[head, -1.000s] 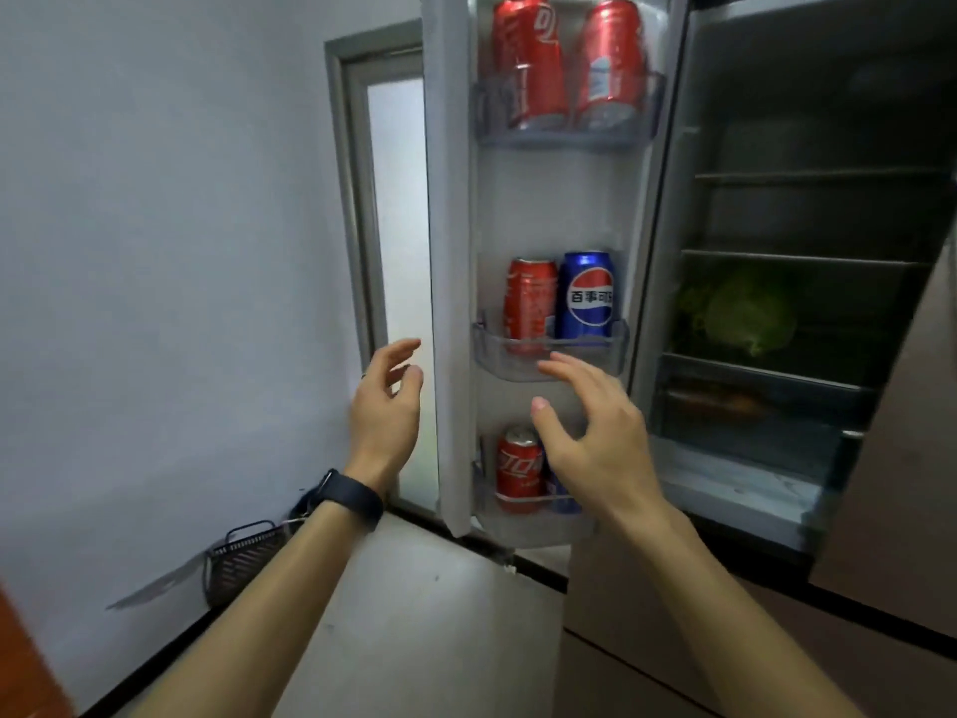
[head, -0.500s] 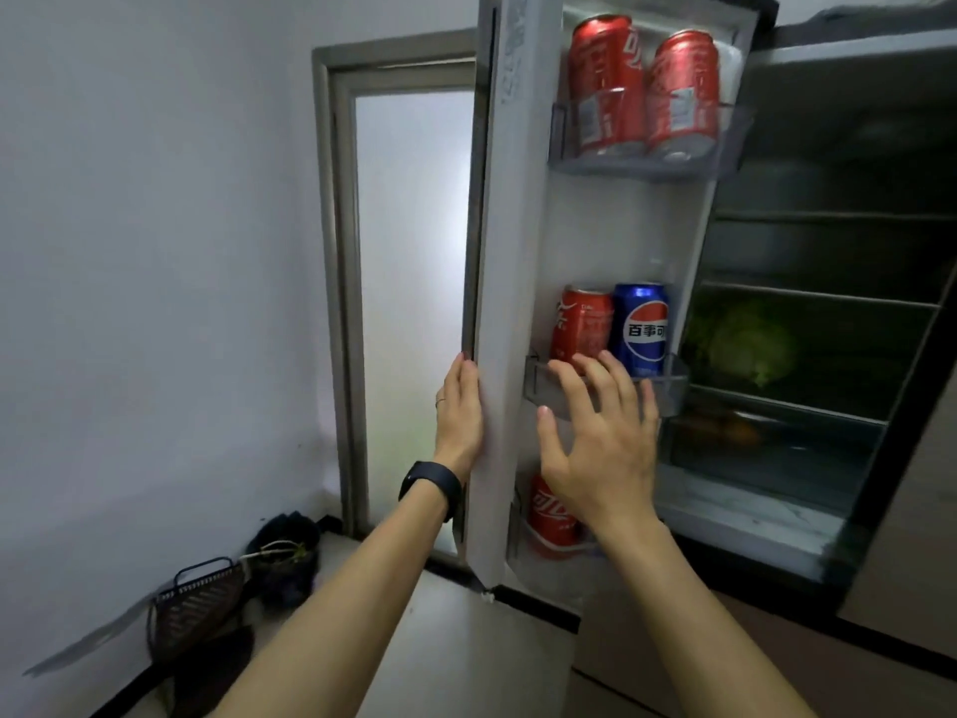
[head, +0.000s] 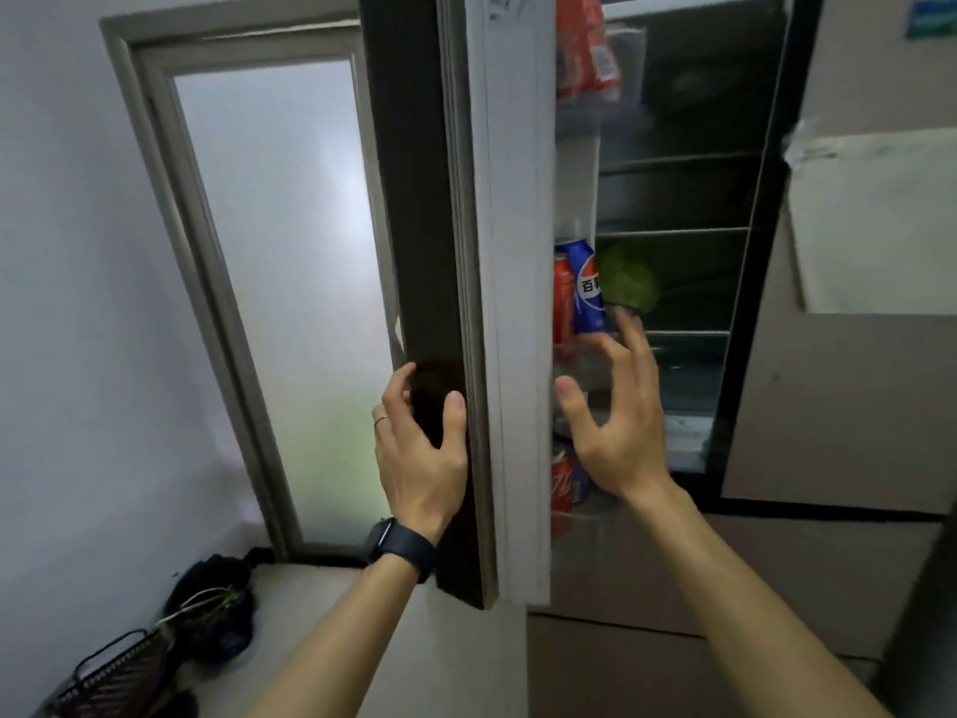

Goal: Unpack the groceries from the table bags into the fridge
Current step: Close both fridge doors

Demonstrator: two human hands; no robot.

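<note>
The fridge door (head: 518,303) stands half open, seen nearly edge-on, and everything here is placed from it. The left grip (head: 419,448) grasps the door low down: its fingers (head: 399,386) curl onto the dark outer face and its thumb lies along the door's edge. A dark watch (head: 401,544) sits on that wrist. The right grip (head: 616,422) is released, fingers spread and lightly bent, grasping nothing. It hovers just in front of the door's inner shelves, apart from the door.

The groceries sit on the door's inner side. A blue can (head: 588,287) and a red can (head: 562,298) stand together on the middle door shelf, just above the right grip's fingertips. Another red can (head: 562,484) stands on the bottom door shelf, below and left of the right palm. More red cans (head: 585,49) fill the top door shelf. Past the door, inside the fridge (head: 673,230), a green leafy vegetable (head: 629,279) lies on a shelf behind the blue can.

Left of the door is a frosted glass panel (head: 274,251), with a dark basket (head: 114,676) on the floor below it.
</note>
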